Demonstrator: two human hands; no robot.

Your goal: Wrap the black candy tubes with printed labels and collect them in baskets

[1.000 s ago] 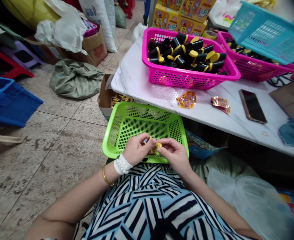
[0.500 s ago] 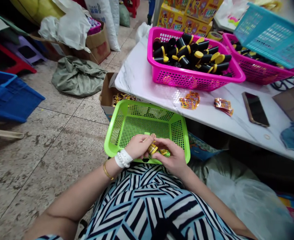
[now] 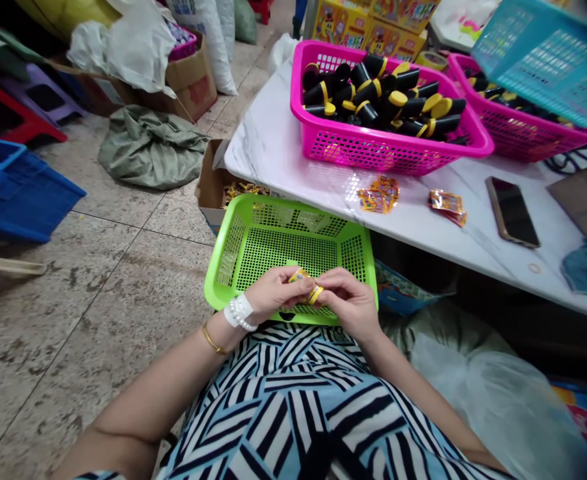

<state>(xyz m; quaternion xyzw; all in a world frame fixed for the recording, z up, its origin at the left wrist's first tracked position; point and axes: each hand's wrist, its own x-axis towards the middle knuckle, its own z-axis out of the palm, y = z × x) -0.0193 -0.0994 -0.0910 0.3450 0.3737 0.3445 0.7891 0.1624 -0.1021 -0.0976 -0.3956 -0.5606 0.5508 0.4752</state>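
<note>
Over the near side of a green plastic basket (image 3: pixel 213 283), my left hand (image 3: pixel 273 293) is closed round a small yellow printed piece (image 3: pixel 315 294), thumb laid along it. The piece looks like a short tube or folded wrapper; fingers cover part of it. My right hand (image 3: pixel 352 303) pinches its right end between thumb and fingertips. Both hands sit close together just above my lap. On the table beyond lie orange-yellow printed wrappers (image 3: pixel 380 195) in a loose pile and a small stack of similar wrappers (image 3: pixel 447 205).
A pink basket (image 3: pixel 393 158) of black cylinders with yellow caps stands on the white table (image 3: pixel 263 150). Behind it are another pink basket (image 3: pixel 528 137) and a blue basket (image 3: pixel 538 60). A phone (image 3: pixel 512 210) lies at right. A cardboard box (image 3: pixel 208 180) sits by the table corner.
My right hand has closed from a looser, more open grasp to a pinch on the yellow piece. The piece has turned and shows more between my hands. The view has shifted slightly.
</note>
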